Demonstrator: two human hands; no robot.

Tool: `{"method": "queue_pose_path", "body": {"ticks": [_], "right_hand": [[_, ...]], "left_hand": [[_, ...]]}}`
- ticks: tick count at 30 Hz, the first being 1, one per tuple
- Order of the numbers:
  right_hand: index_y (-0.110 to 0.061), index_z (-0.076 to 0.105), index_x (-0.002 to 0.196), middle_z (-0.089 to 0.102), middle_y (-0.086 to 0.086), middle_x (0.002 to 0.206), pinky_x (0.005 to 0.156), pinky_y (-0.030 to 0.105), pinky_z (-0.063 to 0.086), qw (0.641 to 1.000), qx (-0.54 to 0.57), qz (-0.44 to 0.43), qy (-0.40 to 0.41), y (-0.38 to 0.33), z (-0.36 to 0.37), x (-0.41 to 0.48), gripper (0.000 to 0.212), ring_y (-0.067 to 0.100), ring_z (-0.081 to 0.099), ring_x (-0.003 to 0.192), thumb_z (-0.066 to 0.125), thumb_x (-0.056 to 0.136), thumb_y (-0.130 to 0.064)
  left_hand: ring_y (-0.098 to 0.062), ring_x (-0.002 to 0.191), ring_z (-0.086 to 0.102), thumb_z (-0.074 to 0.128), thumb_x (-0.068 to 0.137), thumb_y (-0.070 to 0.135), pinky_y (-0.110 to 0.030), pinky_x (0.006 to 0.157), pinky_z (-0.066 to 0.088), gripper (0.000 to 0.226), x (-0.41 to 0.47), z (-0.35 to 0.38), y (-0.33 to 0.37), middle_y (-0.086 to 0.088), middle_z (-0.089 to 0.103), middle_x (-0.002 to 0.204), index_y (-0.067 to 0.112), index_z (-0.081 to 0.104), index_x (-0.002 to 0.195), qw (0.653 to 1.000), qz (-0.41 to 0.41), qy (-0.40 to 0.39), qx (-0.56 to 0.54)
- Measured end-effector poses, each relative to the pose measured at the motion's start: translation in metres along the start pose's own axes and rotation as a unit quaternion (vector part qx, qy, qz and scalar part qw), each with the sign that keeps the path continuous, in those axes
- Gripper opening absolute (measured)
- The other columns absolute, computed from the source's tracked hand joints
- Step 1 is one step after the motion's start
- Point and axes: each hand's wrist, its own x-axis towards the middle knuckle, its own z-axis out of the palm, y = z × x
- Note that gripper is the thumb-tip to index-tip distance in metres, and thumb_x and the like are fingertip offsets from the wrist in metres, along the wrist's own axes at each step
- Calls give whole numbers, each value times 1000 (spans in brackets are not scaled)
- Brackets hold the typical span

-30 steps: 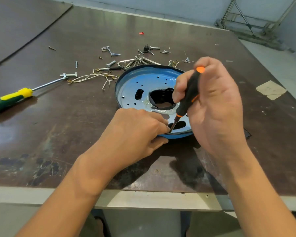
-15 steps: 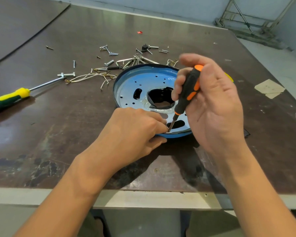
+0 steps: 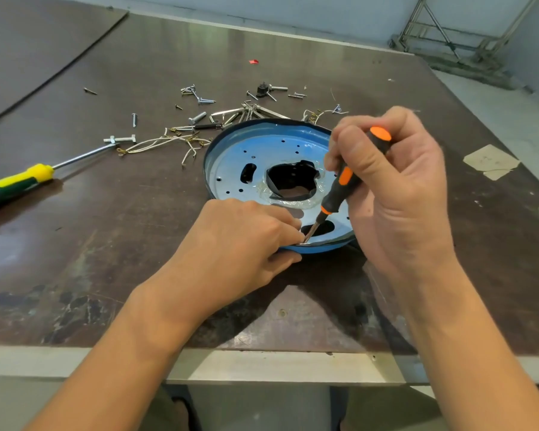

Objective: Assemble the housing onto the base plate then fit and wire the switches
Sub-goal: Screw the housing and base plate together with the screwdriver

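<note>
A round blue metal base plate (image 3: 255,150) with holes and a black cut-out in its middle lies on the brown table (image 3: 137,244). My left hand (image 3: 240,244) grips its near rim, fingers over the top and thumb under the edge. My right hand (image 3: 395,188) holds a small black and orange screwdriver (image 3: 343,181) tilted, its tip down at the plate's near edge, right by my left fingertips. What the tip touches is hidden by my fingers.
A big yellow and green screwdriver (image 3: 19,181) lies at the left. Loose screws and bolts (image 3: 199,116), white wires (image 3: 165,141) and a small black part (image 3: 262,90) are scattered behind the plate. A tape patch (image 3: 490,161) sits at the right. The table's front edge (image 3: 262,365) is near me.
My right hand has turned the small screwdriver, with its fingers shifting on the handle; the tip stays at the plate's near edge. My left hand keeps its hold.
</note>
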Motion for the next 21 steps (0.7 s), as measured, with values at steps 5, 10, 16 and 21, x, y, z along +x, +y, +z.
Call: {"method": "queue_pose_path", "body": {"ticks": [5,10,16,21], "right_hand": [[-13,51,95,58,2,72,67,29,44,999,27,-3,-30,1,7,-1,27,17,51,66,65,90,-36],[-7,61,108,63,6,90,78,35,47,997,39,11,-68,-1,3,-2,20,21,57,84,51,99,-22],[-11,51,96,64,4,76,71,36,49,999,13,-9,-32,-1,1,-1,11,20,60,69,62,95,-11],[-3,59,112,64,7,88,77,32,47,995,56,35,-74,-1,0,-2,26,20,56,85,39,105,-18]], "left_hand": [[-12,95,71,74,81,41,-32,56,54,17,-1,1,0,22,71,110,37,77,98,1000,-8,9,-9],[-12,91,72,75,81,40,-29,52,51,14,0,-1,1,20,73,104,35,77,94,1000,1,7,-10],[-12,89,73,78,78,39,-32,50,54,10,-1,1,0,20,74,101,32,78,86,999,6,30,-15],[-18,84,73,72,82,41,-38,54,54,14,-4,5,-3,13,75,90,28,74,85,999,5,32,-15]]}}
